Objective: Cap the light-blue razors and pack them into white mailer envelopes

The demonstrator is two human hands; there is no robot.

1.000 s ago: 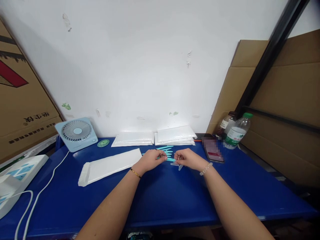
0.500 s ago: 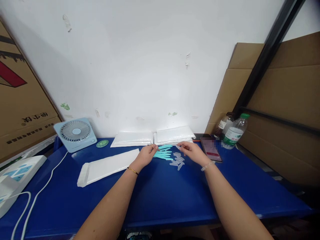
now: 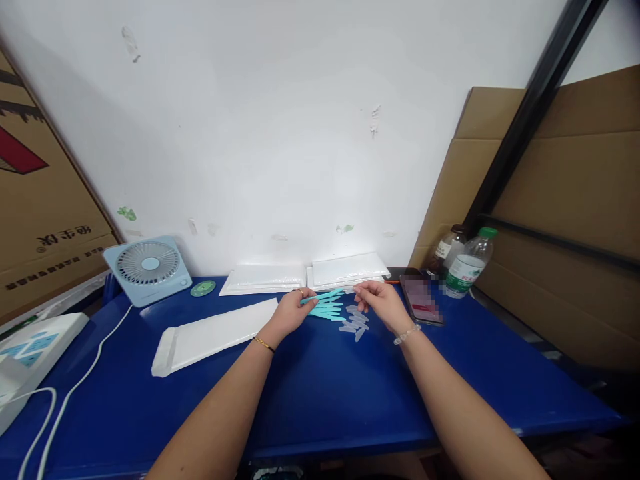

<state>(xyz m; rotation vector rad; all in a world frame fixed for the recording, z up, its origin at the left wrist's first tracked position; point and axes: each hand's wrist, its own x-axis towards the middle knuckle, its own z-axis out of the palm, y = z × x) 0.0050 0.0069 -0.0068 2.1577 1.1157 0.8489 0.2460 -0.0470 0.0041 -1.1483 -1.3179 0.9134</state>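
Note:
My left hand (image 3: 296, 309) is closed, with thumb and fingers pinching a slim turquoise stick (image 3: 327, 295) that points right. Just below it, several more turquoise sticks (image 3: 327, 311) lie in a fanned pile on the blue table (image 3: 340, 393). Opposite the stick's tip, my right hand (image 3: 377, 300) pinches a small translucent plastic sleeve (image 3: 349, 291), which is partly hidden by the fingers. Under that hand lies a loose heap of similar translucent sleeves (image 3: 356, 320). The stick's tip and the pinched sleeve are very close; whether they touch I cannot tell.
White padded mailers (image 3: 265, 279) and a second stack (image 3: 347, 268) lie along the wall. A single mailer (image 3: 215, 333) rests at left. Further left are a blue fan (image 3: 150, 267) and a power strip (image 3: 35, 353). A phone (image 3: 421, 300) and bottles (image 3: 466, 267) stand at right.
My left hand now holds a turquoise stick raised above the pile, pointing toward my right hand. The right hand has shifted slightly left, its pinch still closed.

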